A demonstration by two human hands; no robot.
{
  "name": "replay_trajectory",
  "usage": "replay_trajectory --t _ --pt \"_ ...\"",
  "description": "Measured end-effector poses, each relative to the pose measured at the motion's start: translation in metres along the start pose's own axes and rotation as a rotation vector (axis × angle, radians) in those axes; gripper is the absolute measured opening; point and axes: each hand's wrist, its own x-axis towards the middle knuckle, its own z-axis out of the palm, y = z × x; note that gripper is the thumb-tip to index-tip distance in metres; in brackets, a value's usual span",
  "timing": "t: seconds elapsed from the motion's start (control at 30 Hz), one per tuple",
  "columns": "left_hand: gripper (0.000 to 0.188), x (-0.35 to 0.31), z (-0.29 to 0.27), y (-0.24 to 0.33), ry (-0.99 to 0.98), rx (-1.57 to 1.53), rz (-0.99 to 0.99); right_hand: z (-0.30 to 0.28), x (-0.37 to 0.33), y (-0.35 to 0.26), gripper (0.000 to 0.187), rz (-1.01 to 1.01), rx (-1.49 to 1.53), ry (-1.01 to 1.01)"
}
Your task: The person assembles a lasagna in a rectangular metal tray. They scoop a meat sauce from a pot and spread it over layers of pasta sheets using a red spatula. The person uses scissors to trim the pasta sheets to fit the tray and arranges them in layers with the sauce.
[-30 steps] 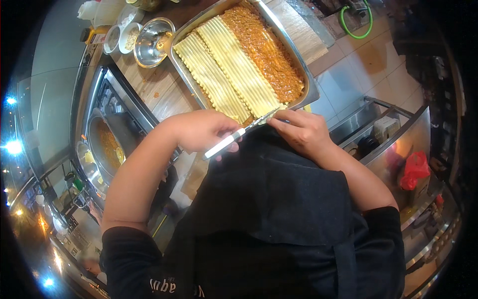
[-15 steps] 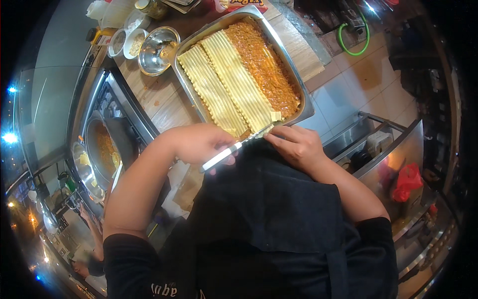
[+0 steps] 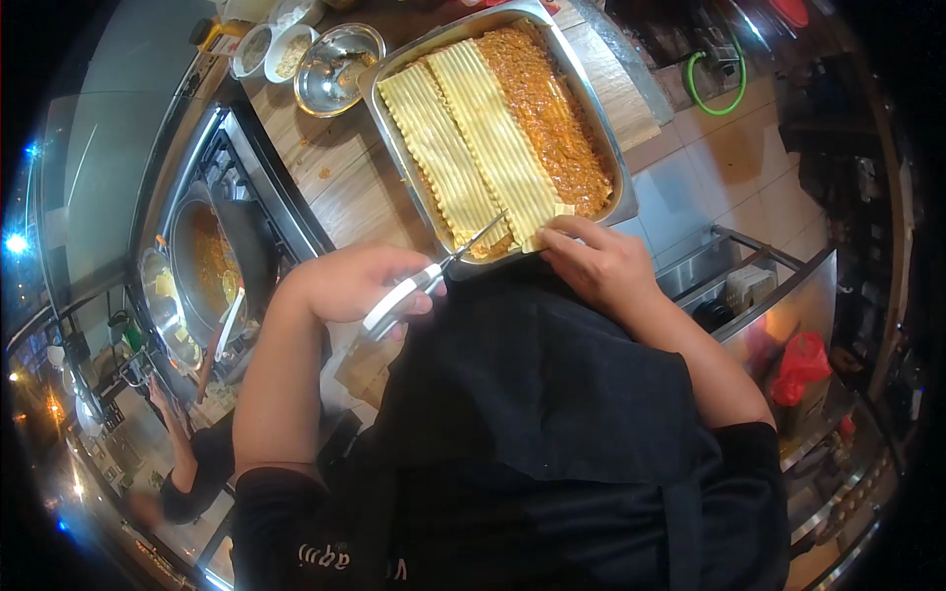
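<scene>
A long metal baking tray point(image 3: 611, 158) lies on a wooden counter, filled with orange meat sauce point(image 3: 547, 108) on its right side and ridged pale pasta sheets point(image 3: 463, 148) on its left. My left hand point(image 3: 350, 286) grips scissors point(image 3: 434, 276) whose blades point into the near end of the pasta sheets. My right hand point(image 3: 596, 261) pinches the near end of a pasta sheet at the tray's near rim. My dark apron hides the counter's near edge.
A steel bowl point(image 3: 340, 64) and two small white bowls point(image 3: 271, 49) stand at the counter's far left. A stove with a pot of orange sauce point(image 3: 207, 266) lies to the left. Another person's arm point(image 3: 182, 443) shows low left. A green hose point(image 3: 719, 74) lies on the tiled floor.
The view has shifted so the tray sits higher. My left hand with the scissors has moved toward the pasta's near end; my right hand stays at the sheet's end.
</scene>
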Motion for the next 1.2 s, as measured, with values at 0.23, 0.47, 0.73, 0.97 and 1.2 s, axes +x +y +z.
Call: replay_trajectory --t 0.23,0.47,0.73,0.97,1.2 --pt "0.033 -0.012 0.006 -0.014 0.037 -0.093 0.056 -0.014 0.007 0.006 0.016 0.028 0.039 -0.126" --pt "0.034 -0.026 0.007 -0.035 0.248 -0.129 0.148 -0.048 0.037 -0.007 0.018 0.253 -0.083 0.041" --pt "0.047 0.022 -0.007 -0.067 1.206 0.097 0.181 -0.047 0.039 0.017 0.022 0.344 -0.24 -0.147" --pt "0.052 0.062 -0.017 -0.094 1.53 0.573 0.044 -0.044 0.049 0.014 0.019 0.395 -0.147 -0.095" --pt "0.056 0.043 -0.007 -0.068 1.434 0.69 0.096 -0.041 0.039 0.026 0.019 0.326 -0.139 -0.02"
